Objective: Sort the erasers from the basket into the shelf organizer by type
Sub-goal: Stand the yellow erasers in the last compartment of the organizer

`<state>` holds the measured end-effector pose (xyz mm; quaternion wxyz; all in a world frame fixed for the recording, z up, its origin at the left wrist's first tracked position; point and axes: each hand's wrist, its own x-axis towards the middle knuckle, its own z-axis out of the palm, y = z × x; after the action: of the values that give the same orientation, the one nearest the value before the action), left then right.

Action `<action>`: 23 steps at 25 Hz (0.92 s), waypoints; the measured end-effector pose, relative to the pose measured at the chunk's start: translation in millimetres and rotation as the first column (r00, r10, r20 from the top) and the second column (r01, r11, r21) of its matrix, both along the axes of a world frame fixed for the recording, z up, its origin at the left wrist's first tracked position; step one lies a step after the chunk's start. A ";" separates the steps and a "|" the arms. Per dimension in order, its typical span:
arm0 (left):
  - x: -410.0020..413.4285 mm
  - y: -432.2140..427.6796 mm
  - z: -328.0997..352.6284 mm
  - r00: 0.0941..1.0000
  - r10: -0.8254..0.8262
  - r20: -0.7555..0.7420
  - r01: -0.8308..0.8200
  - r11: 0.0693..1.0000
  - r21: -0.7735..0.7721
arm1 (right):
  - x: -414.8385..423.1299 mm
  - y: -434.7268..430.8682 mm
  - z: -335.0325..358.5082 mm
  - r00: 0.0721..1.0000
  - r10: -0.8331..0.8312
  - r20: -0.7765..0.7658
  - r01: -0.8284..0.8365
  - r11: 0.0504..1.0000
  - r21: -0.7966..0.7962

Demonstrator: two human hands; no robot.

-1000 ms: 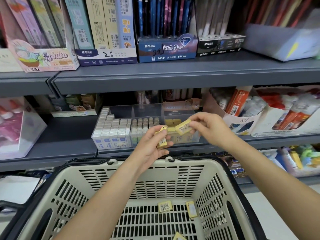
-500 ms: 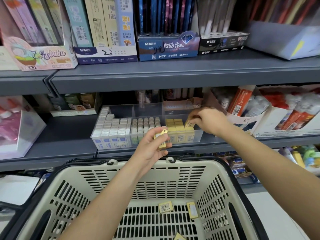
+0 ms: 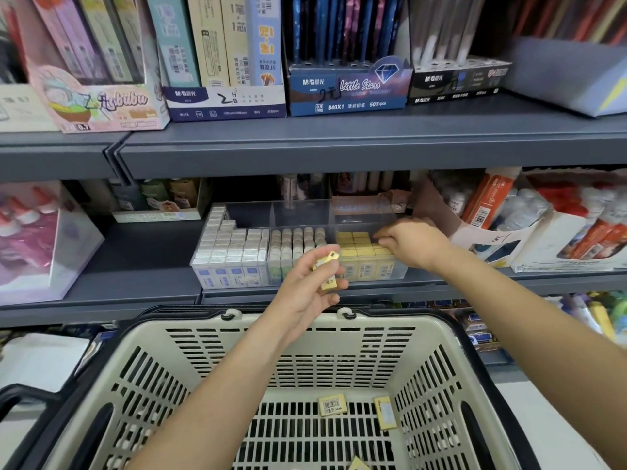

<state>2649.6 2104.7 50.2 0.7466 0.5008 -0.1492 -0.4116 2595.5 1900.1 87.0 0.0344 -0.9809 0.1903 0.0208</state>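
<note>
Here the left hand fingers pinch a yellow eraser, near upright; right hand fingers curl onto stacked yellow erasers in the organizer.

We are in a stationery shop: grey retail shelving carries a mechanical-pencil display box with a handwritten price at 12 o'clock, boxed bottles at 3 o'clock, and a slotted shopping basket sits at 6 o'clock.
</note>
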 end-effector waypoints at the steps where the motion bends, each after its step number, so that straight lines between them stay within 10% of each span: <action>1: 0.3 0.3 0.1 1.000 -0.007 -0.011 0.007 1.000 -0.013 | -3.0 5.5 3.1 0.996 0.000 0.089 0.002 1.000 -0.018; 5: 2.7 -0.1 2.6 0.995 -0.061 -0.080 0.056 0.997 -0.055 | -16.0 44.6 17.3 0.897 0.082 0.434 -0.230 0.926 0.300; 15: 1.0 1.2 5.1 0.996 -0.091 -0.009 0.091 0.996 0.019 | -19.3 72.5 11.2 0.945 0.017 0.327 -0.221 0.768 0.601; 23: -2.9 -0.3 1.1 0.996 -0.041 0.073 0.032 0.991 0.130 | -20.2 -0.2 24.2 0.879 -0.198 0.433 0.042 0.938 0.343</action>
<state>2646.7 2104.4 51.3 0.6990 0.5602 -0.1596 -0.4148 2575.3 1899.9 111.2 0.2401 -0.9245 0.2318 -0.1841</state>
